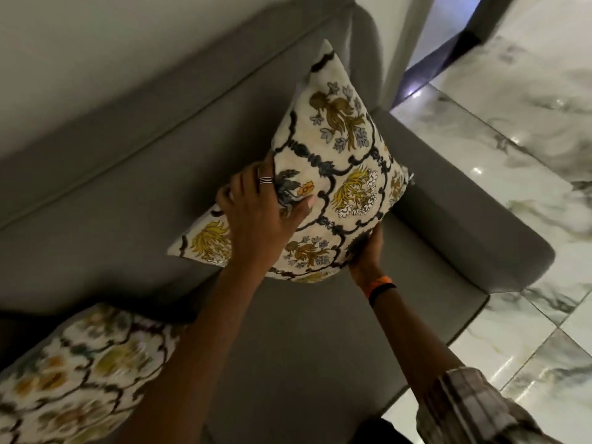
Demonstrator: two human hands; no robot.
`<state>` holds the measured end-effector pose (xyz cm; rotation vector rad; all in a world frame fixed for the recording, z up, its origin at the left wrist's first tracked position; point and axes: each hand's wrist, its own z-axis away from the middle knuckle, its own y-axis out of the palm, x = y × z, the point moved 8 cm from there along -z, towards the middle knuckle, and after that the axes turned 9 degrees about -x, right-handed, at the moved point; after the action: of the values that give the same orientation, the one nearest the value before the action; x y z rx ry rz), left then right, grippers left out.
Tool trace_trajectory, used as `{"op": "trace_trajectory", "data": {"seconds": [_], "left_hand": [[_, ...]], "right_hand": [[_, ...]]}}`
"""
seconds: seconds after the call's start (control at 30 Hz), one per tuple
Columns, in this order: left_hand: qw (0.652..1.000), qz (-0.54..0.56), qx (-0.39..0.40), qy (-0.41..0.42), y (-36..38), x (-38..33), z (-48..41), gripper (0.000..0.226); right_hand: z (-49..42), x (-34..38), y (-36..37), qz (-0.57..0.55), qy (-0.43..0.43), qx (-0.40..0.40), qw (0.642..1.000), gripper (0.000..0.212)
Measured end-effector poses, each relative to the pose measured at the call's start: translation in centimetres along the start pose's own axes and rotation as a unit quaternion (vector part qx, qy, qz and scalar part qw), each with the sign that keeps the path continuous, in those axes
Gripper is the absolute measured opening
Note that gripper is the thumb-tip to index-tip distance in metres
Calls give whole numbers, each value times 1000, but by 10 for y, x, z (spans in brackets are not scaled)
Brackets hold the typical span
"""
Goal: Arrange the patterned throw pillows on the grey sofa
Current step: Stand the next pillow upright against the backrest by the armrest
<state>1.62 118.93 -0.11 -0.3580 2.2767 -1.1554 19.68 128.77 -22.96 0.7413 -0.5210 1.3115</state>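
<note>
Blurred second pillow (73,376) sits bottom-left, nearest the lens, seemingly lying on the grey sofa (304,341) seat. Both hands hold the patterned pillow (339,174), tilted on a corner against the backrest, next to the far armrest (464,219). Left hand (259,203), ring on one finger, is spread flat on the pillow's front face; right hand (365,251) grips its lower edge from below, fingers mostly hidden. Orange and black wristband (379,288) on right wrist
</note>
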Motion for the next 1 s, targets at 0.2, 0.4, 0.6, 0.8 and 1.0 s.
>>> {"op": "trace_trajectory", "data": {"seconds": [0.2,0.4,0.6,0.8,1.0], "left_hand": [[996,-78,21,48,89,-43,-35,84],[991,-100,17,89,106,-53,-38,81],[983,-97,114,110,153,-33,-32,90],[978,-122,126,115,150,-35,-28,104],[981,-131,91,111,89,-34,7,104]], "right_hand": [[-73,-8,13,-45,104,50,992,77],[-93,-51,40,-53,180,68,980,74],[-122,-81,28,-61,193,21,979,73],[-123,-78,-3,36,153,-7,988,77],[-66,-101,-37,110,125,-46,985,69]]}}
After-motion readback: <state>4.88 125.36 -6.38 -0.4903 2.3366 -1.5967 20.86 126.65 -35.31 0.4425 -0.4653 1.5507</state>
